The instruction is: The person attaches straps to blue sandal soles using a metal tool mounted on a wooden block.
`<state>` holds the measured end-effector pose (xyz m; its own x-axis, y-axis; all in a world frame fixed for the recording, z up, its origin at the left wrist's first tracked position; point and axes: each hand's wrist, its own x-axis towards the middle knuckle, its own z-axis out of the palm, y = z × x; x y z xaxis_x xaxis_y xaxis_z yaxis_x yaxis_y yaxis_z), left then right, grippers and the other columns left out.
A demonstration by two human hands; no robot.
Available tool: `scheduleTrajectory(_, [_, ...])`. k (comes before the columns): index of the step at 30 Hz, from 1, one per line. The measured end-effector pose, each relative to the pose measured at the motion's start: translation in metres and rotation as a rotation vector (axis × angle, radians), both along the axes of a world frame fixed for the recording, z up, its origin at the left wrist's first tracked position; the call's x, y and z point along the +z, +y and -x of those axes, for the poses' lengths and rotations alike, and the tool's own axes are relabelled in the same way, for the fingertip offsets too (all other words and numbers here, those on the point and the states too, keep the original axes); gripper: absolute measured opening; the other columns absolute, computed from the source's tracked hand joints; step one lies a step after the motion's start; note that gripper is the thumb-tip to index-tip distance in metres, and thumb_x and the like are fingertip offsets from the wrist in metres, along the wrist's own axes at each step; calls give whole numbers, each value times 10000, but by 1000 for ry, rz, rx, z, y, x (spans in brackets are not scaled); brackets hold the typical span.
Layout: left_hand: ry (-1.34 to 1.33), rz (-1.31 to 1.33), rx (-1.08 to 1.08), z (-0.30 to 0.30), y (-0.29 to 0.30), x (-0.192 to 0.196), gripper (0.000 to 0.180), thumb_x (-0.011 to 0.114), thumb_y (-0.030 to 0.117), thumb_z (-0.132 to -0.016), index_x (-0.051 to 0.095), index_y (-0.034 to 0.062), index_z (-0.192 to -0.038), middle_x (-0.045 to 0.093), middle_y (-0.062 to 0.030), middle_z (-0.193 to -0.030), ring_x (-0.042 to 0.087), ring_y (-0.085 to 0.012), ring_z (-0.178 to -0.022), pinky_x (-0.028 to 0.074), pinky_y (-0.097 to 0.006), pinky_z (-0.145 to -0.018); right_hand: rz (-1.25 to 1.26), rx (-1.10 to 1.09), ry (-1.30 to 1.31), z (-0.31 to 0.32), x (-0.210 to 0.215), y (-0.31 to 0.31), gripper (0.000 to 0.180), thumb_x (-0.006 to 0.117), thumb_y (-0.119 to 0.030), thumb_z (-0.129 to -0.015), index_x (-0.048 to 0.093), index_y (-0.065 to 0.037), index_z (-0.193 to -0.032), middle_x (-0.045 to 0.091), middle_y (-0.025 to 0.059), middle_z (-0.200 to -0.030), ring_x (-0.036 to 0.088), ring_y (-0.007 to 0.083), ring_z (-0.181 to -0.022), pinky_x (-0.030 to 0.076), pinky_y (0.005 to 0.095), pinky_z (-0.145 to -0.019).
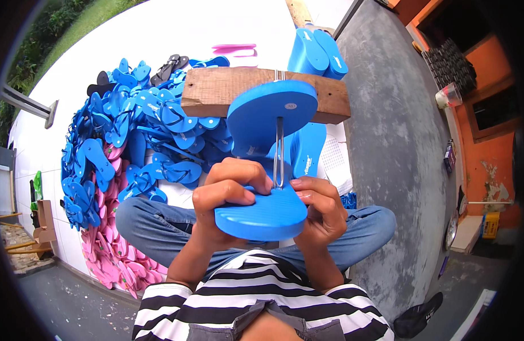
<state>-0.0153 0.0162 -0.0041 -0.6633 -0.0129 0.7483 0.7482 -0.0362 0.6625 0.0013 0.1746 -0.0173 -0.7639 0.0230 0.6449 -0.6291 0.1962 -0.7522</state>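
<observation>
A blue flip-flop sole [264, 216] is sharply bent in front of me, its far end curving up against a wooden block [210, 91]. A thin metal double rod [279, 150] runs from the block side down to the middle of the sole; whether it goes right through is hidden. My left hand [225, 190] grips the sole's left edge, fingers curled over the top beside the rod's lower end. My right hand [321, 210] pinches the right edge, with thumb and fingers close to the rod. No strap shows on this sole.
A big heap of blue flip-flops [121, 122] spreads at the left, with pink flip-flops [125, 264] nearer me. Stacked blue soles [308, 54] stand behind the block; more blue soles [307, 149] and a grid-patterned sheet [333, 162] lie right of it. My crossed legs [154, 224] flank the work.
</observation>
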Motion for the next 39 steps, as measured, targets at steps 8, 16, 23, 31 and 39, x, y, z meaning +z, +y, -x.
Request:
scheduleTrajectory(8, [-96, 434, 663, 54, 6, 19, 763, 823, 311, -764, 410, 44, -1347, 329, -194, -1453, 335, -364, -1303, 247, -453, -1067, 165, -126, -289, 55, -5, -26, 118, 707, 57, -807, 648, 11, -898, 678, 110, -890, 664, 179, -752, 521, 283, -682])
scheduleTrajectory(16, [58, 65, 543, 42, -10, -21, 600, 757, 156, -824, 419, 56, -1309, 444, -170, -1347, 435, -267, -1225, 341, -389, -981, 30, -116, -608, 21, -40, -35, 347, 764, -187, -858, 513, -25, -1035, 537, 36, -765, 606, 145, -716, 514, 271, -668])
scheduleTrajectory(23, [-90, 758, -98, -37, -34, -55, 265, 660, 108, -674, 648, 109, -939, 659, -31, -1031, 622, -264, -1011, 531, -382, -788, 152, 781, -963, -79, -99, -28, 342, 568, -136, -975, 495, -12, -1284, 605, 107, -1035, 615, 161, -939, 504, 311, -841])
scheduleTrajectory(31, [67, 852, 223, -36, -13, -43, 240, 843, 159, -688, 679, 127, -861, 671, 30, -824, 603, -177, -787, 440, -335, -640, 206, 212, -971, -43, -41, 41, 222, 694, -216, -926, 659, -8, -994, 648, 31, -792, 620, 111, -720, 511, 247, -678])
scheduleTrajectory(39, [-48, 487, 462, -30, 40, -58, 213, 790, 32, -651, 673, 68, -825, 651, -41, -820, 563, -234, -676, 462, -348, -576, 369, -36, -539, -15, -17, -12, 247, 675, -172, -940, 670, 15, -1101, 684, 77, -971, 631, 130, -881, 488, 260, -799])
